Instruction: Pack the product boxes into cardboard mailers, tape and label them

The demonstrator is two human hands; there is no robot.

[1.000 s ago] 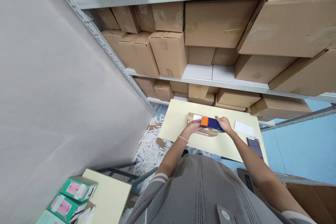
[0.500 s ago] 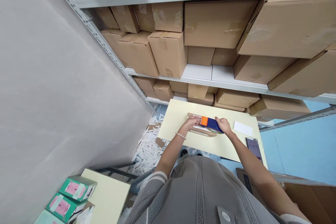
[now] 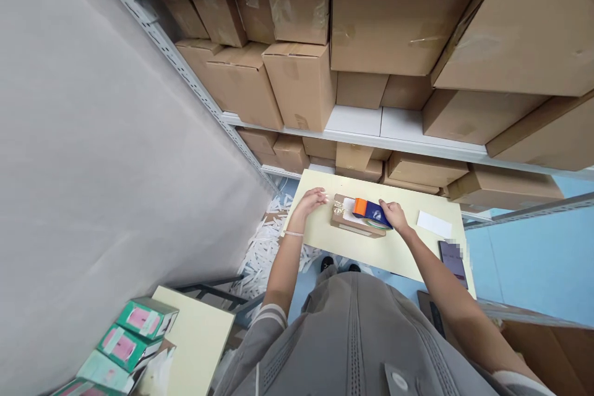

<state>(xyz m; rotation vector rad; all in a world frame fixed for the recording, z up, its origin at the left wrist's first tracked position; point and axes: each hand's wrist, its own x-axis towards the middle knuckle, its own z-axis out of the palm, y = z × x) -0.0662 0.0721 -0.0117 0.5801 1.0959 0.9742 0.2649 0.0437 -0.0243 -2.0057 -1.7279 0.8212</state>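
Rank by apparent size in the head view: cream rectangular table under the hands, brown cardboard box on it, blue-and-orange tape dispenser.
1. Cream table
2. Cardboard box, partly covered
3. Tape dispenser

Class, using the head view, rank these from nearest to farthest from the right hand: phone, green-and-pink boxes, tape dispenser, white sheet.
1. Tape dispenser: held in the right hand.
2. White sheet: on the table, right of that hand.
3. Phone: near the table's right edge.
4. Green-and-pink boxes: at lower left.
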